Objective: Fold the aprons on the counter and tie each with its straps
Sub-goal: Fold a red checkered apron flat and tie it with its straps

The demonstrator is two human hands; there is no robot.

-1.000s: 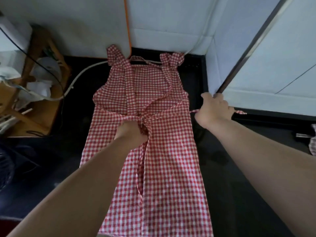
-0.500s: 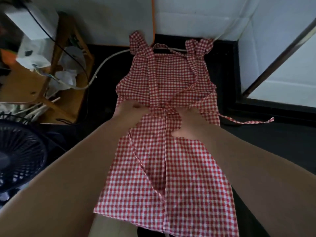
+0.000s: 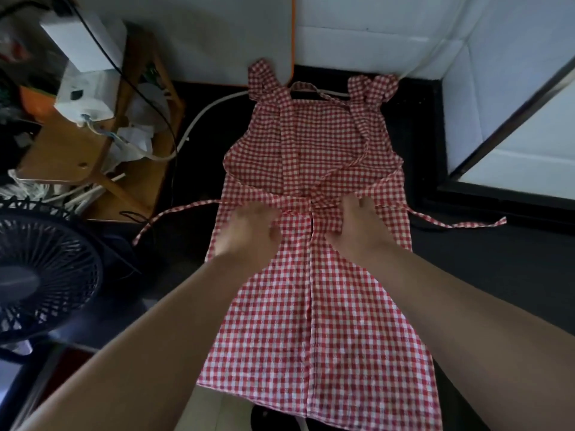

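Status: about a third of the way through this one, by my read.

- Apron (image 3: 311, 321) lies flat and lengthwise on the dark counter (image 3: 504, 275), bib end away from you.
- Both side edges are turned in and meet along a centre line down the skirt, so the lengthwise fold looks done.
- Left strap (image 3: 180, 213) and right strap (image 3: 451, 223) trail loose off either side at waist level. They seem to cross at mid-waist; I can't tell if that's a knot.
- Your left hand (image 3: 249, 234) sits palm down on the left panel at the waist. It's blurred, but the fingers look spread and hold nothing.
- Your right hand (image 3: 361, 228) is flat on the right panel, fingers (image 3: 357, 205) straight, pressing the cloth and gripping nothing.

Left to do: fold it short ways into a bundle, wrap the straps round it, and tie.

No other apron is in view, so I can't tell how many remain. The fan (image 3: 46, 269) sits off to your left, clear of the cloth.
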